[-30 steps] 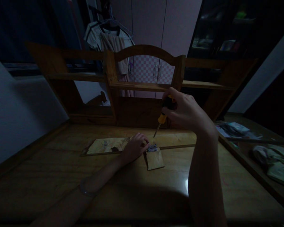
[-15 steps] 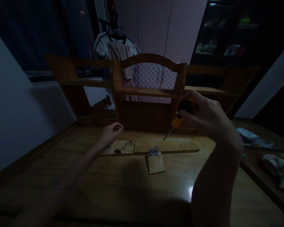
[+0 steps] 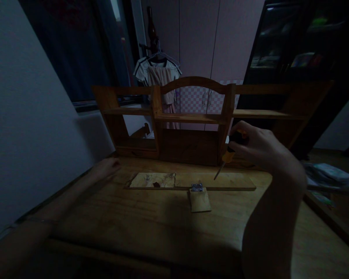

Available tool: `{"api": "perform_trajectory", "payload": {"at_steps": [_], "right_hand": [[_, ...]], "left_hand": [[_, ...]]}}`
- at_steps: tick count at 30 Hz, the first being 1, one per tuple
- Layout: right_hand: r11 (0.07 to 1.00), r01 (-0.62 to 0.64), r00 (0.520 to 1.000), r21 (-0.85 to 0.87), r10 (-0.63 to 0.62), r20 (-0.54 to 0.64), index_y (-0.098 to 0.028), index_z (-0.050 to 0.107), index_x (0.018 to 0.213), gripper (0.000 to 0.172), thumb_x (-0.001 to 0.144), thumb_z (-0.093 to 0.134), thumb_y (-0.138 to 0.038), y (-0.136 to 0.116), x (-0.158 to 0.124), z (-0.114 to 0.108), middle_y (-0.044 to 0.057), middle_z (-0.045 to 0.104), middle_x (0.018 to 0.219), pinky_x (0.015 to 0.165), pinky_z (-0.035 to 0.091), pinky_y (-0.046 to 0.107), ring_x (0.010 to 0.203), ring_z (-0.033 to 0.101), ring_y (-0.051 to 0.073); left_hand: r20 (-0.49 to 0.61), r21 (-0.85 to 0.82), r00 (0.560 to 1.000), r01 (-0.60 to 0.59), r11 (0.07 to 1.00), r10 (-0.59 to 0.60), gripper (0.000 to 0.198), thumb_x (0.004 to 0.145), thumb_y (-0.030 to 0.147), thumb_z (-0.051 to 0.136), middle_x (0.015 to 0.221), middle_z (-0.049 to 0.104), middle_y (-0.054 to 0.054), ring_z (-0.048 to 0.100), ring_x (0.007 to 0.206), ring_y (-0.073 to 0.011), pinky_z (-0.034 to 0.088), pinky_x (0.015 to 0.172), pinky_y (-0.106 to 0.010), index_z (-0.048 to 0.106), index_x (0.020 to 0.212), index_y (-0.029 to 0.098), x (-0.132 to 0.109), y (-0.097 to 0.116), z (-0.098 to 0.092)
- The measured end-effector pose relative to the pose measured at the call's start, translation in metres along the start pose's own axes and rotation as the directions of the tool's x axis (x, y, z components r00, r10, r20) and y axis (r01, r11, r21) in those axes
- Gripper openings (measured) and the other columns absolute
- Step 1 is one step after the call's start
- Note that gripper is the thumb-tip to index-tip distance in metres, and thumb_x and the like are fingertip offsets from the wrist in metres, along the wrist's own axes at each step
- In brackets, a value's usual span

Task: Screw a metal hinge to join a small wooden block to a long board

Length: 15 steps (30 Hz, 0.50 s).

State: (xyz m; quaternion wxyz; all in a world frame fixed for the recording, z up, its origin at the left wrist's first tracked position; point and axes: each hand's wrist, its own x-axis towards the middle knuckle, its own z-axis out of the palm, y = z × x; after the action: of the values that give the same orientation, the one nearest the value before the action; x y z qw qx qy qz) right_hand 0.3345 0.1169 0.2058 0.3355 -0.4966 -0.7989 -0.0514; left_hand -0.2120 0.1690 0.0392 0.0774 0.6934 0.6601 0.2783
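In my right hand (image 3: 257, 145) is a screwdriver (image 3: 228, 155) with a yellow and black handle, its shaft tilted down to the left. Its tip hangs over the right part of a long thin wooden board (image 3: 215, 180) on the desk. A small metal hinge (image 3: 197, 187) lies at the board's front edge and joins it to a small square wooden piece (image 3: 200, 200). The board's left part has a pale, rough, stained surface. My left hand (image 3: 106, 167) is at the desk's left, beyond the board's left end, with fingers curled; whatever they hold is too dark to make out.
A wooden shelf unit (image 3: 192, 118) stands along the desk's (image 3: 133, 221) far edge. A white wall (image 3: 46, 116) borders the left. Plastic-wrapped items (image 3: 334, 172) lie on the right. Behind are hanging clothes (image 3: 159, 73) and a pale wardrobe (image 3: 194, 42).
My left hand has moved left, away from the board. The view has turned a little left, so the furniture sits farther right. My right hand still holds the screwdriver above the board.
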Motion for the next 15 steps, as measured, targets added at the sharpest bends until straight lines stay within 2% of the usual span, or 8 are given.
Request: {"api": "perform_trajectory", "payload": {"at_steps": [2, 3, 6, 8, 9, 11, 13, 15], "right_hand": [[1.0, -0.019, 1.0, -0.024, 0.019, 0.022, -0.019, 0.061, 0.103, 0.02, 0.083, 0.064, -0.021, 0.001, 0.002, 0.003, 0.001, 0.062, 0.083, 0.059, 0.035, 0.026, 0.075, 0.059, 0.02], [0.999, -0.026, 0.999, -0.031, 0.027, 0.037, -0.019, 0.06, 0.104, 0.02, 0.084, 0.065, -0.02, 0.001, 0.003, 0.005, 0.002, 0.063, 0.084, 0.059, 0.035, 0.026, 0.076, 0.059, 0.02], [0.999, -0.02, 0.996, -0.04, 0.024, 0.091, -0.019, 0.06, 0.108, 0.024, 0.084, 0.064, -0.016, 0.001, 0.007, 0.012, 0.002, 0.063, 0.089, 0.063, 0.037, 0.025, 0.08, 0.059, 0.02], [0.999, -0.003, 0.992, -0.033, 0.007, 0.123, -0.018, 0.059, 0.107, 0.024, 0.085, 0.064, -0.014, 0.0, 0.01, 0.017, 0.001, 0.062, 0.089, 0.065, 0.038, 0.025, 0.08, 0.059, 0.019], [1.0, 0.003, 0.991, -0.031, 0.001, 0.133, -0.017, 0.059, 0.106, 0.022, 0.085, 0.064, -0.013, 0.0, 0.011, 0.02, 0.001, 0.062, 0.088, 0.066, 0.038, 0.025, 0.08, 0.059, 0.019], [1.0, 0.008, 0.99, -0.026, -0.004, 0.142, -0.017, 0.059, 0.102, 0.019, 0.085, 0.065, -0.013, -0.001, 0.013, 0.024, 0.001, 0.061, 0.086, 0.066, 0.038, 0.024, 0.078, 0.057, 0.018], [1.0, 0.014, 0.989, -0.019, -0.011, 0.148, -0.017, 0.059, 0.102, 0.019, 0.085, 0.066, -0.013, -0.003, 0.014, 0.029, 0.001, 0.061, 0.086, 0.066, 0.038, 0.024, 0.078, 0.057, 0.017], [1.0, 0.022, 0.987, -0.009, -0.02, 0.159, -0.017, 0.06, 0.103, 0.019, 0.085, 0.066, -0.012, -0.005, 0.016, 0.033, 0.001, 0.06, 0.086, 0.065, 0.037, 0.023, 0.077, 0.056, 0.017]], "left_hand": [[0.046, -0.09, 0.993, -0.1, 0.991, 0.104, 0.037, 0.08, 0.049, 0.06, 0.097, 0.068, -0.006, 0.062, 0.089, -0.02, 0.045, 0.079, -0.025, 0.069, 0.095, 0.017, 0.012, 0.054, 0.034], [0.097, -0.215, 0.981, -0.143, 0.966, 0.167, 0.038, 0.082, 0.05, 0.06, 0.102, 0.068, -0.006, 0.062, 0.093, -0.02, 0.046, 0.083, -0.026, 0.068, 0.1, 0.016, 0.016, 0.086, 0.054], [0.175, -0.519, 0.919, -0.22, 0.826, 0.354, 0.036, 0.083, 0.044, 0.065, 0.103, 0.067, -0.007, 0.062, 0.096, -0.0187, 0.047, 0.086, -0.026, 0.068, 0.103, 0.014, 0.017, 0.182, 0.117], [0.22, -0.627, 0.876, -0.21, 0.75, 0.43, 0.033, 0.082, 0.036, 0.068, 0.103, 0.067, -0.008, 0.062, 0.095, -0.0176, 0.048, 0.082, -0.025, 0.068, 0.105, 0.013, 0.014, 0.226, 0.155], [0.244, -0.651, 0.85, -0.214, 0.729, 0.467, 0.032, 0.08, 0.032, 0.07, 0.103, 0.067, -0.008, 0.062, 0.095, -0.0171, 0.047, 0.082, -0.024, 0.068, 0.105, 0.012, 0.013, 0.239, 0.171], [0.297, -0.678, 0.809, -0.195, 0.709, 0.507, 0.031, 0.08, 0.026, 0.069, 0.101, 0.068, -0.008, 0.062, 0.09, -0.0155, 0.047, 0.078, -0.023, 0.069, 0.107, 0.012, 0.013, 0.251, 0.196], [0.347, -0.712, 0.776, -0.149, 0.686, 0.528, 0.031, 0.079, 0.021, 0.068, 0.099, 0.068, -0.008, 0.062, 0.086, -0.0147, 0.048, 0.076, -0.023, 0.068, 0.108, 0.011, 0.014, 0.248, 0.211], [0.373, -0.753, 0.754, -0.094, 0.651, 0.541, 0.032, 0.079, 0.019, 0.068, 0.098, 0.069, -0.009, 0.063, 0.086, -0.015, 0.048, 0.078, -0.024, 0.066, 0.11, 0.01, 0.016, 0.242, 0.218]]}}
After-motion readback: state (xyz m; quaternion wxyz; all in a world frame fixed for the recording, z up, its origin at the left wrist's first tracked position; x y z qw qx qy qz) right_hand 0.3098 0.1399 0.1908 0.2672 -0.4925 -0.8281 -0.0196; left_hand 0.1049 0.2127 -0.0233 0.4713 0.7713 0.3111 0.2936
